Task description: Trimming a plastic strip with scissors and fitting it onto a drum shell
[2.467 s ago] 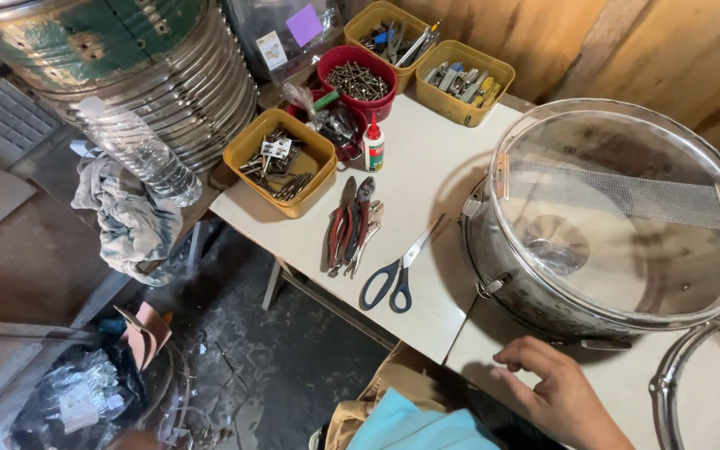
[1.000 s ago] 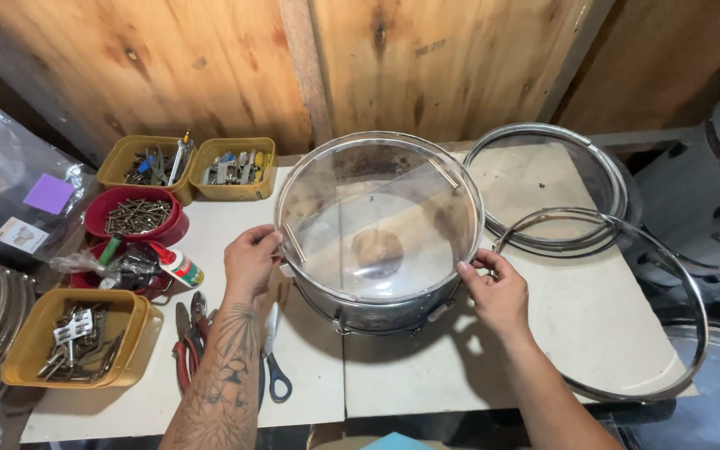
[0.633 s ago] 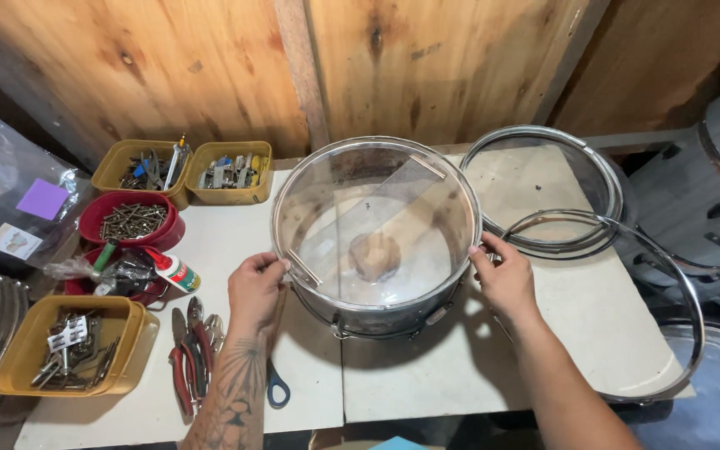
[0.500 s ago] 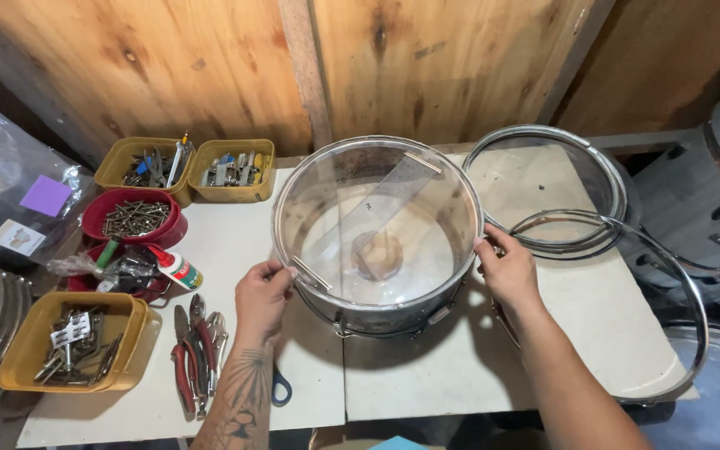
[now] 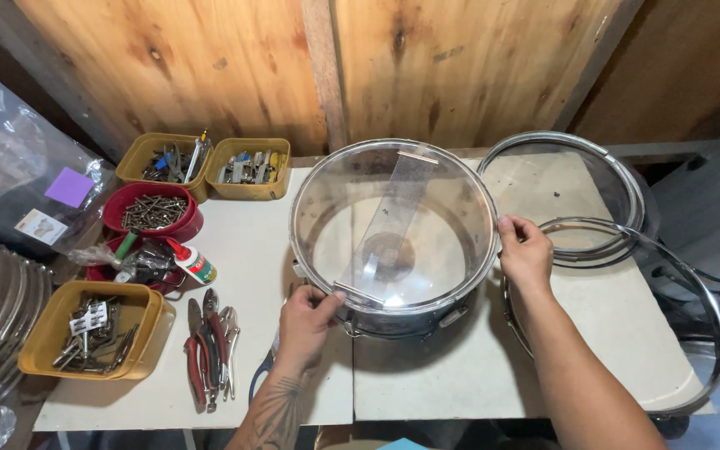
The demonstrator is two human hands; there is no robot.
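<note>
A round metal drum shell (image 5: 393, 237) with a clear head stands on the white table (image 5: 460, 383). A strip of snare wires crosses the clear head from near left to far. My left hand (image 5: 306, 321) grips the drum's near-left rim by the end of that strip. My right hand (image 5: 525, 252) holds the right side of the rim. Both hands touch the drum, one on each side.
Two chrome hoops (image 5: 593, 192) lie to the right of the drum, one over the table edge. Left of it lie pliers (image 5: 208, 346), scissors, a glue bottle (image 5: 193, 262), red bowls of screws (image 5: 152, 212) and yellow trays of hardware (image 5: 93, 329). A wooden wall stands behind.
The drum has turned between my hands, so the snare strip now runs from near left to far. My left hand has slid to the near-left rim. Earlier the view swung over from the left.
</note>
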